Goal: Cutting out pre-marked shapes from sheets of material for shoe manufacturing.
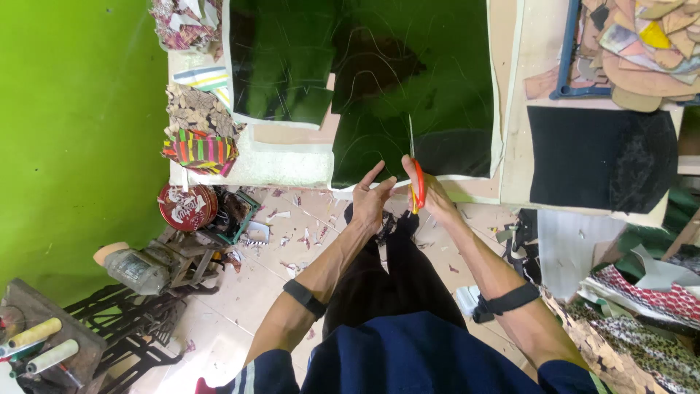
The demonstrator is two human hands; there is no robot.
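A large glossy black sheet [408, 87] with faint traced outlines lies on the work table [284, 164]. My right hand [432, 191] grips scissors with orange handles [417, 188], their thin blades pointing up into the sheet's near edge. My left hand [372, 197] rests at that same edge just left of the scissors, fingers spread and touching the sheet. Both wrists wear dark bands.
Patterned fabric stacks [200, 135] sit on the table's left end. A matte black piece [598, 157] lies at the right, with a blue tray of cut shapes [642, 44] behind it. On the floor are scraps, a round red tin [186, 206] and leopard-print material [642, 343].
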